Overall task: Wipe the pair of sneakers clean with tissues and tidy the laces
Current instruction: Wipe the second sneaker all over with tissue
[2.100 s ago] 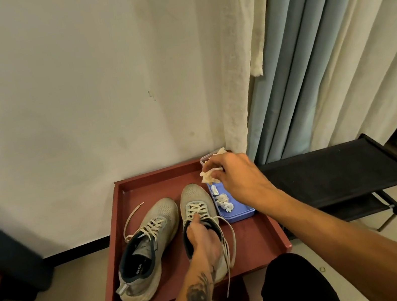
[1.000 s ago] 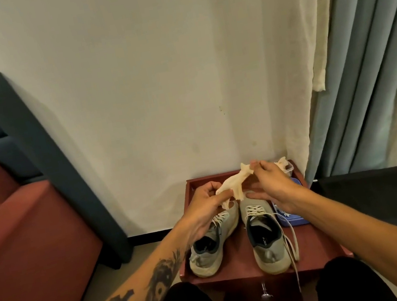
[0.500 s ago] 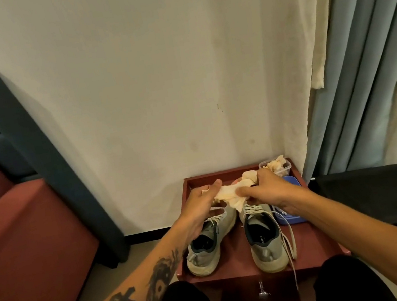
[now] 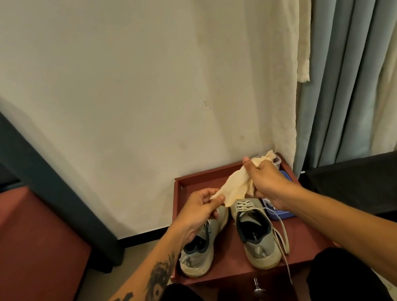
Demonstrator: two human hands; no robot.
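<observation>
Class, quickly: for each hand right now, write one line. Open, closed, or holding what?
Left hand: pinches one end of the tissue.
Right hand: grips the other end of the same tissue.

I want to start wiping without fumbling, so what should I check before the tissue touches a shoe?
1. Grip on the tissue: ok, left hand pinches one end, right hand grips the other.
2. Tissue spread flat: not ok, it is bunched between the hands.
3. Both upright on the tray, left sneaker and right sneaker: ok.
4. Right sneaker's lace tidy: not ok, it trails over the tray's front edge.
5. Left sneaker's laces: cannot tell, the left hand hides them.
</observation>
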